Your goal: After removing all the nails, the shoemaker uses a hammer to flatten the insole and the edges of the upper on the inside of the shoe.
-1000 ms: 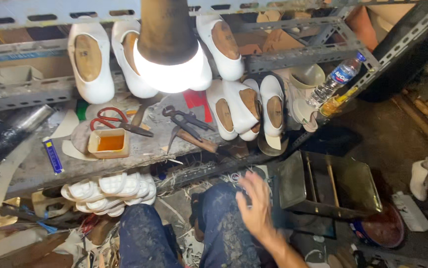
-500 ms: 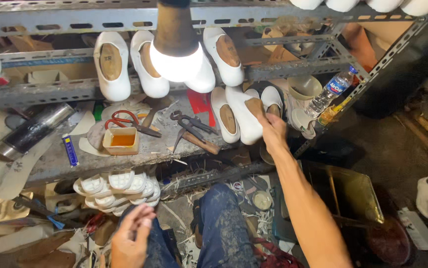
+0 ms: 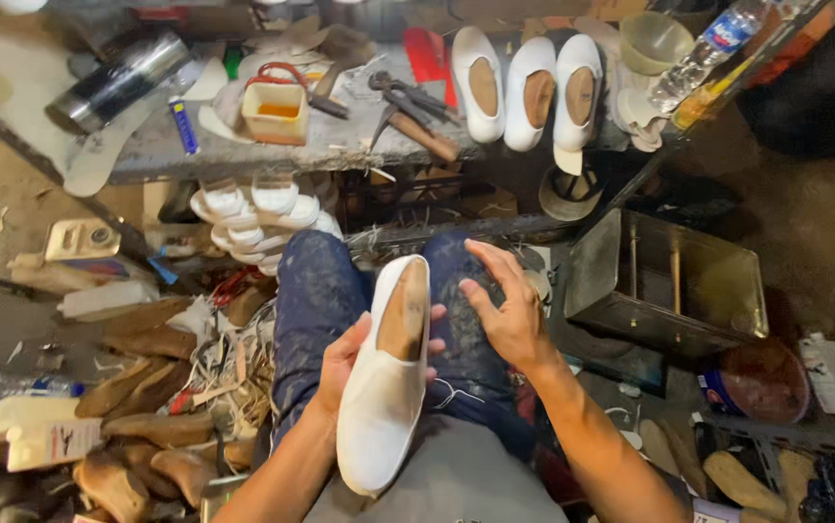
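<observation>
My left hand [image 3: 359, 353] grips a white slip-on shoe [image 3: 383, 387] with a wooden last inside it, held lengthwise over my lap. My right hand [image 3: 504, 305] hovers just to the right of the shoe, fingers spread, with nothing in it, above my knee in blue stained jeans [image 3: 316, 300]. Three more white shoes [image 3: 529, 87] on lasts lie side by side on the grey workbench [image 3: 340, 150] ahead.
On the bench lie pliers [image 3: 408, 102], a small yellow glue tub [image 3: 275, 111] and a metal cylinder [image 3: 117, 82]. A stack of white soles [image 3: 253, 218] hangs under it. A metal box [image 3: 669, 286] stands to the right, wooden lasts [image 3: 146, 426] pile up at the left.
My right hand has come back from the shoes on the bench. A white shoe now rests in my left hand over my lap. The view has tilted down.
</observation>
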